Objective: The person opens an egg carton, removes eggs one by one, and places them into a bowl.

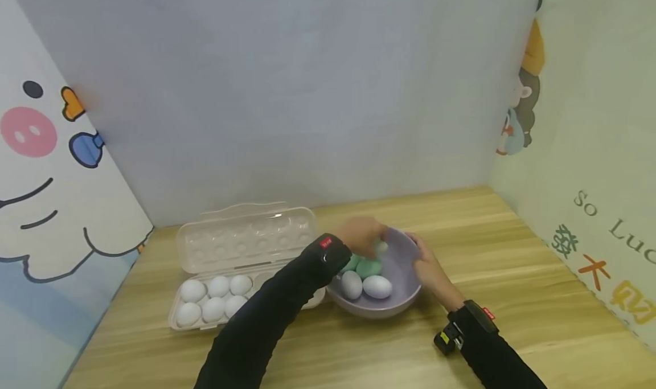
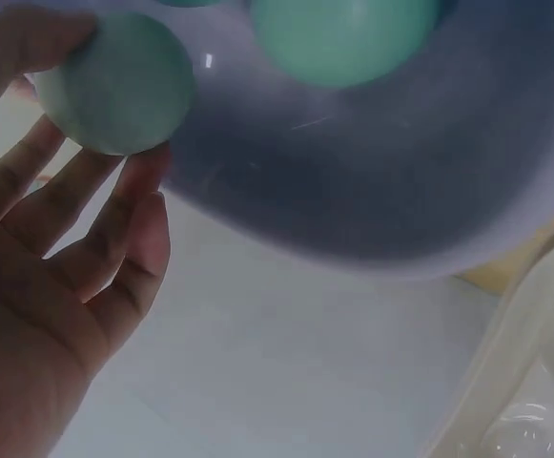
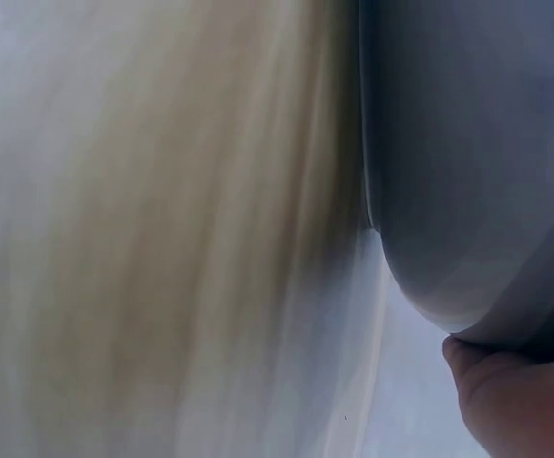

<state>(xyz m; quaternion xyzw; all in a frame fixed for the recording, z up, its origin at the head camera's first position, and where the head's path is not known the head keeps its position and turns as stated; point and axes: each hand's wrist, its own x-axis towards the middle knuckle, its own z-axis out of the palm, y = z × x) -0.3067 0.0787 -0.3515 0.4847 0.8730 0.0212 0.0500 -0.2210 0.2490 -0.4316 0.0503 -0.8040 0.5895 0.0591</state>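
Over the far side of a purple bowl (image 1: 402, 269), my left hand (image 1: 360, 236) pinches a pale green egg (image 2: 119, 91) between thumb and fingertips. My right hand (image 1: 429, 266) grips the bowl's right rim, its thumb (image 3: 505, 391) against the outer wall in the right wrist view. Inside the bowl lie green eggs (image 1: 369, 268), partly hidden by the left hand, and two white eggs (image 1: 378, 287) toward the near side.
Left of the bowl stands an egg carton (image 1: 246, 241) with its clear lid raised. Several white eggs (image 1: 193, 291) fill its left part; the left sleeve (image 1: 287, 292) crosses its right part. A wall rises behind the wooden table (image 1: 461, 224).
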